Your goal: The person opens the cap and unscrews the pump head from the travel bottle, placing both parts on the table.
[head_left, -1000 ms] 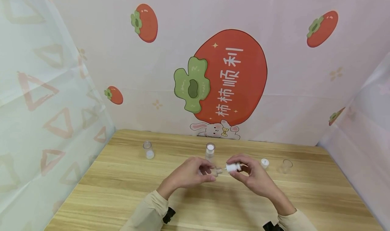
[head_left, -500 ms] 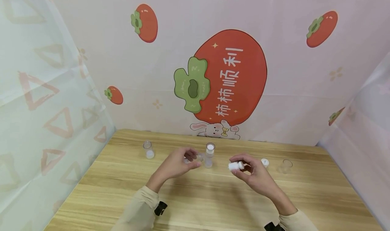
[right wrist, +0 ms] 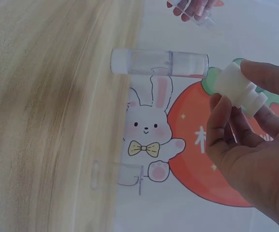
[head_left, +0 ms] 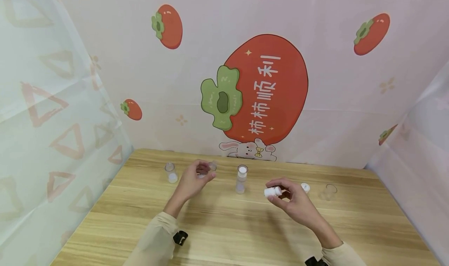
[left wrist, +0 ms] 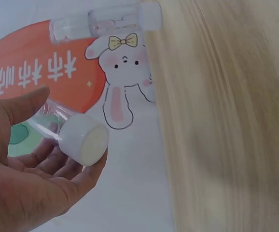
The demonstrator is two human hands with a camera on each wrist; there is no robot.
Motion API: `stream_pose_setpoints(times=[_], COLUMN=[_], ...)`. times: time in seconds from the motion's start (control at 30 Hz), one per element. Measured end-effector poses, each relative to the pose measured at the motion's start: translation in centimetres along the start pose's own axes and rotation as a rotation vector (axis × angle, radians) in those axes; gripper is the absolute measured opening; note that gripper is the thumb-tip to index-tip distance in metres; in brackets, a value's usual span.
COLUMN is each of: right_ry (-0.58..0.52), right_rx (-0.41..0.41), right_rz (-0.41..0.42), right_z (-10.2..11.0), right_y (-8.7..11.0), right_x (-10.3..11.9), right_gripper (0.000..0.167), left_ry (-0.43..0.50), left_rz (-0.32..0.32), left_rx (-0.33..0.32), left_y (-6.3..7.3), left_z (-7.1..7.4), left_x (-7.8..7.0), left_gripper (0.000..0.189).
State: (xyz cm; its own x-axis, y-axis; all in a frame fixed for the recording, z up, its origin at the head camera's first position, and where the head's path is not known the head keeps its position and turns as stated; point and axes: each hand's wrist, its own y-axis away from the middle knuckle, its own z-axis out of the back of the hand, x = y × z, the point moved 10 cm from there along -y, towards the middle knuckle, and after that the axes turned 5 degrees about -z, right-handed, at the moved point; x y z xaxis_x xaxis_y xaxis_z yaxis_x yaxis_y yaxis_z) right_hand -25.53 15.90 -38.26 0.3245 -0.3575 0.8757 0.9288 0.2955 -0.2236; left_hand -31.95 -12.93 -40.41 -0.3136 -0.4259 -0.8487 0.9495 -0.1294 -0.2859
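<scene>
My left hand (head_left: 192,182) grips a small clear bottle (left wrist: 53,118) with a white base, held raised over the left half of the table. In the left wrist view the white base faces the camera; the fingers partly cover the clear body. My right hand (head_left: 294,203) pinches a white pump head (right wrist: 236,87) between thumb and fingers, tilted, right of the middle. Between the hands stands an assembled clear pump bottle (head_left: 241,182) with a white top and clear cap. Another clear bottle (head_left: 170,172) stands just beyond my left hand, on the left.
Beside the right fingers stands another white pump piece (head_left: 305,187). Farther right is a clear cap (head_left: 327,192), barely visible against the wood table (head_left: 238,231). A printed cloth (head_left: 333,102) closes off the back edge, with side cloths left and right.
My left hand has moved left and away from the right hand with the bottle, parting it from the pump head. The right hand has hardly moved. The middle bottle is now fully uncovered.
</scene>
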Motion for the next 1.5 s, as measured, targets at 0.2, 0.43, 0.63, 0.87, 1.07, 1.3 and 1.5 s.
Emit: stream_pose_setpoints(times=[0.2, 0.43, 0.63, 0.87, 1.07, 1.3, 1.5], right_ry=[0.017, 0.041, 0.044, 0.033, 0.031, 0.024, 0.042], right_rx=[-0.006, 0.001, 0.01, 0.014, 0.019, 0.016, 0.008], right_rz=[-0.034, -0.04, -0.016, -0.02, -0.002, -0.014, -0.031], right_z=[0.0, -0.1, -0.2, -0.3, -0.4, -0.4, -0.5], right_y=[0.0, 0.1, 0.2, 0.4, 0.5, 0.5, 0.4], right_x=[-0.4, -0.6, -0.6, -0.9, -1.0, -1.3, -1.9], right_gripper=[0.026, 0.025, 0.024, 0.024, 0.025, 0.026, 0.027], left_ry=[-0.012, -0.019, -0.032, -0.021, -0.005, 0.002, 0.015], left_rz=[0.027, 0.059, 0.093, 0.14, 0.172, 0.19, 0.211], left_rx=[-0.041, -0.067, -0.081, -0.084, -0.08, -0.079, -0.084], left_y=[-0.1, -0.1, -0.1, -0.2, -0.1, 0.2, 0.2], left_z=[0.8, 1.5, 2.1, 2.4, 2.7, 2.8, 2.8], left_x=[1.2, 2.6, 3.7, 5.1, 5.9, 6.3, 6.7], left_gripper=[0.04, 0.04, 0.043, 0.049, 0.052, 0.052, 0.053])
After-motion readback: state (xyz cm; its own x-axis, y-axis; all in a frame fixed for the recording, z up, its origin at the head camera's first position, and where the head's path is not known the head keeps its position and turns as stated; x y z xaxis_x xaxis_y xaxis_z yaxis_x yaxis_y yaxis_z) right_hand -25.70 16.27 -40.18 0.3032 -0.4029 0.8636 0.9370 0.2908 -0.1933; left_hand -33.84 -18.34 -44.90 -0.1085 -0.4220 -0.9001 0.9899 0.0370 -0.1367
